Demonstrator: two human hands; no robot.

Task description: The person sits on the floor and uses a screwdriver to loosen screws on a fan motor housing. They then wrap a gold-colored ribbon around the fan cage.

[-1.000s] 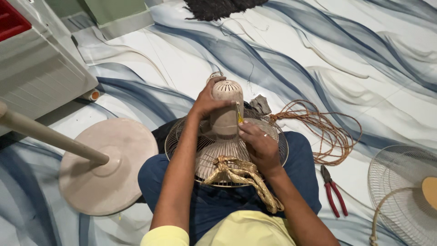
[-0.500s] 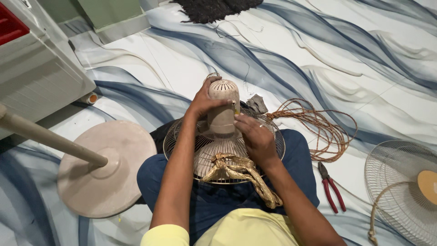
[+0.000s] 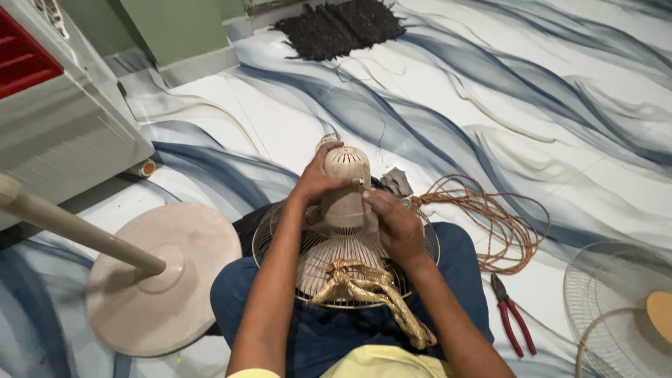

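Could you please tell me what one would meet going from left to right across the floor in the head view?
Round fan base → left hand → fan motor housing → right hand → coil of copper wire → red-handled pliers → wire fan guard.

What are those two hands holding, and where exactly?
Both hands, left and right, grip the beige ribbed plastic fan motor housing by its sides, above the wire guard.
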